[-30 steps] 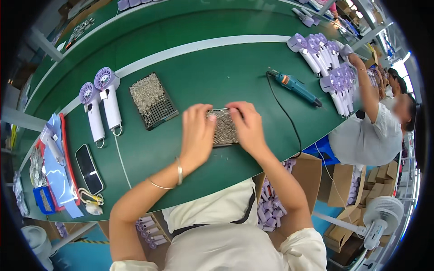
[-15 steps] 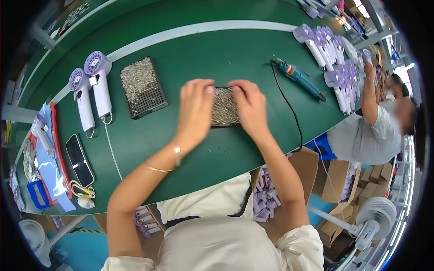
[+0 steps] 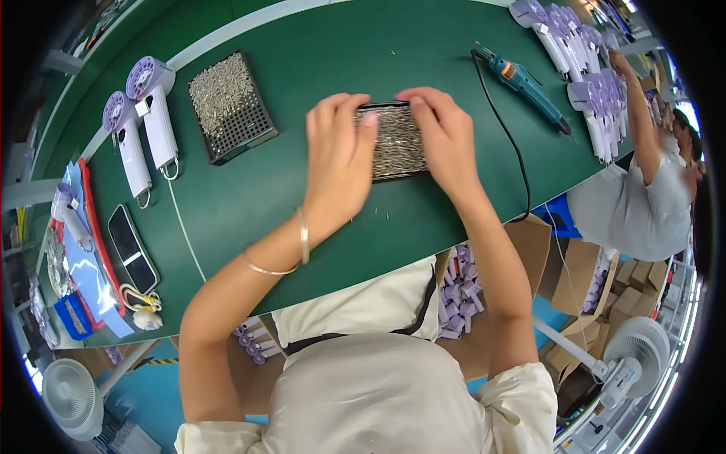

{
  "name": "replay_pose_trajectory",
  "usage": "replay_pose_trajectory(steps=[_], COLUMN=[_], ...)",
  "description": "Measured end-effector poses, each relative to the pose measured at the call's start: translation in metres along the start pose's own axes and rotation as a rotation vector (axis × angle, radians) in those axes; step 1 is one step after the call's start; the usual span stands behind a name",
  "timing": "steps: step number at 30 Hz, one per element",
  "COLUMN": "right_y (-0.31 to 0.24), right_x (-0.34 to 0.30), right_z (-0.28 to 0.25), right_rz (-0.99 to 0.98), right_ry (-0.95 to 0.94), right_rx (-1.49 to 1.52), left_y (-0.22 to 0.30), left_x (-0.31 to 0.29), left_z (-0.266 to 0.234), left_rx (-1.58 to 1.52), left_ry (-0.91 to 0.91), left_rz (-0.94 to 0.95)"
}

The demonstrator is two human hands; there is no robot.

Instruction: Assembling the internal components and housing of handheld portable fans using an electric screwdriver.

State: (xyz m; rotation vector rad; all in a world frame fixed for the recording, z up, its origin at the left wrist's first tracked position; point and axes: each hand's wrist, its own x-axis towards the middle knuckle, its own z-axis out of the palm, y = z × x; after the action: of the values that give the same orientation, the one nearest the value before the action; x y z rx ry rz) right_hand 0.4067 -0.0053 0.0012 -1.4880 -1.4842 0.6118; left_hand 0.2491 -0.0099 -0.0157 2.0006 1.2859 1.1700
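Observation:
Between my two hands is a shallow black tray (image 3: 398,144) heaped with small silver screws, lying close to level on or just over the green tabletop. My left hand (image 3: 338,151) is closed along its left side, the thumb lying near the screws. Around the right side my right hand (image 3: 448,140) is wrapped, fingers curled over the far corner. Both palms hide the tray's short sides. To the left sits a second black screw tray (image 3: 240,136); screws cover its far part, while its near part shows a bare grid of holes. A few loose screws (image 3: 376,213) lie nearer my body.
A teal electric screwdriver (image 3: 529,89) with a black cord lies right. Purple-white handheld fans stand grouped at far right (image 3: 597,106); two more (image 3: 157,125) lie left. A phone (image 3: 134,250) and a red-edged tray (image 3: 94,242) are at left. Another person (image 3: 643,197) sits at right.
The whole view has shifted, so the table things appear higher in the picture. Both hands keep their hold on the screw tray, which shows little movement of its own.

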Motion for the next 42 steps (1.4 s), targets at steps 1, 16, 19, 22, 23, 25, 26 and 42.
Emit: replay_pose_trajectory(steps=[1,16,19,22,23,25,26,42], right_y=[0.003,-0.012,-0.017,-0.009,-0.009,-0.009,-0.009,-0.021], right_x=[0.003,-0.104,-0.1,-0.096,-0.096,-0.094,-0.091,-0.085], right_z=[0.001,-0.022,-0.014,-0.015,-0.016,-0.017,-0.017,-0.01], right_rz=[-0.036,-0.599,-0.53,-0.626,-0.658,-0.695,-0.735,-0.812], right_ry=[0.021,-0.204,-0.257,-0.301,-0.321,-0.336,-0.335,-0.389], right_rx=[-0.021,-0.438,-0.409,-0.387,-0.381,-0.38,-0.413,-0.725], left_y=[-0.001,0.011,0.013,0.012,0.011,0.01,0.007,-0.003], left_x=[0.004,-0.072,-0.069,-0.067,-0.068,-0.067,-0.065,0.005], left_z=[0.0,-0.077,-0.074,-0.071,-0.072,-0.069,-0.067,-0.052], left_rx=[-0.021,0.314,0.378,0.463,0.482,0.504,0.544,0.262], left_ry=[-0.004,-0.451,-0.443,-0.461,-0.471,-0.477,-0.435,-0.139], left_rz=[-0.013,0.44,0.47,0.593,0.619,0.652,0.732,0.526])
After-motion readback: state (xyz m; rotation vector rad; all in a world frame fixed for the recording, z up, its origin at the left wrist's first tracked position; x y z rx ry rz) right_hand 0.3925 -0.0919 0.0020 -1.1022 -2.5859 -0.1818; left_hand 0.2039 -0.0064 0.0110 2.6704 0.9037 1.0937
